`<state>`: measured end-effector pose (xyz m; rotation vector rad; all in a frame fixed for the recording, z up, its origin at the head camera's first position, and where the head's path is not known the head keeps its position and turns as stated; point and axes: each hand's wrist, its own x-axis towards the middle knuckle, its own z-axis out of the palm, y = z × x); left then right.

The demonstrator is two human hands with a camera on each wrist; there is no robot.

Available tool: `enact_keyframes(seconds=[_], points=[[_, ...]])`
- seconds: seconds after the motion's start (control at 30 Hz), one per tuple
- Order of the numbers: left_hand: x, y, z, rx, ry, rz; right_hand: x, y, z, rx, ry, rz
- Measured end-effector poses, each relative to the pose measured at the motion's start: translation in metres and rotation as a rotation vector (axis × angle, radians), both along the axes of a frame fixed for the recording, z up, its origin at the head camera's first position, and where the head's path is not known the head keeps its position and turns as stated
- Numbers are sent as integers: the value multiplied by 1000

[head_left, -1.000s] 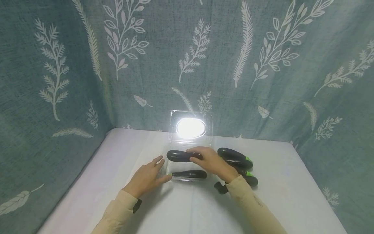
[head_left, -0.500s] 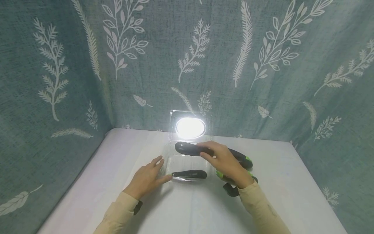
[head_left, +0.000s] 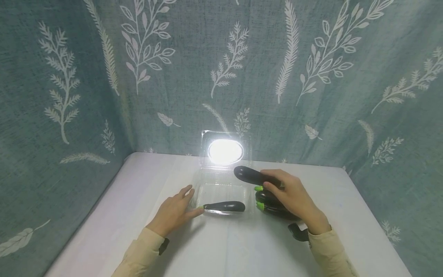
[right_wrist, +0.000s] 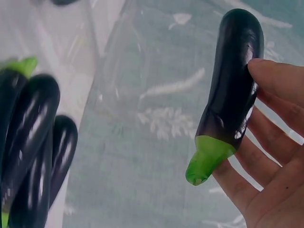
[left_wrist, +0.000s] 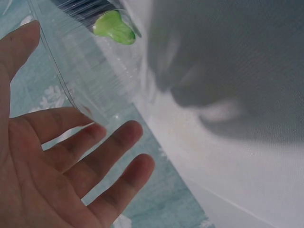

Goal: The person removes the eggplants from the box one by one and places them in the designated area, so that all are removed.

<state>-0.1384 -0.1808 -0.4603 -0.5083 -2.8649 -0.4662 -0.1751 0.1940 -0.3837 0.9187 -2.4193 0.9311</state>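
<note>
My right hand point(head_left: 292, 192) holds an eggplant point(head_left: 247, 175) above the right side of the clear plastic container. In the right wrist view the thumb and fingers pinch that eggplant point(right_wrist: 235, 71), its green stem end point(right_wrist: 209, 159) pointing down. A second eggplant point(head_left: 226, 206) lies along the near side of the container point(head_left: 221, 188), whose lid stands raised at the back. My left hand point(head_left: 174, 211) is at the container's left side, fingers spread. In the left wrist view the left hand point(left_wrist: 61, 166) has its fingers by the clear wall, close to a green stem point(left_wrist: 114, 28).
Several eggplants point(head_left: 277, 206) with green stems lie piled on the white table point(head_left: 194, 254) right of the container, partly under my right hand. A bright glare point(head_left: 225, 152) shows on the raised lid point(head_left: 205, 144). Leaf-patterned curtains point(head_left: 187, 77) stand behind and on both sides.
My right hand has lifted the eggplant up from the container and carried it rightward, toward the pile. The left hand and the other eggplant in the container stay in place.
</note>
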Motion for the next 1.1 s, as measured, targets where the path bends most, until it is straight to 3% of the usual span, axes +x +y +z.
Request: enact_keyframes(seconds=[0.37,0.6,0.87,1.1], points=[[1,1,3,-2,-30,12,10,38,-3,37,90,-69],[0,1,2,-9,-21,-1,19,54,-9,70,62,-89],[-2,1,2,-5,-37,8,30,68,-19,116,103,-94],[-2,1,0,-2,-48,16,45,76,-34,184,49,-115]])
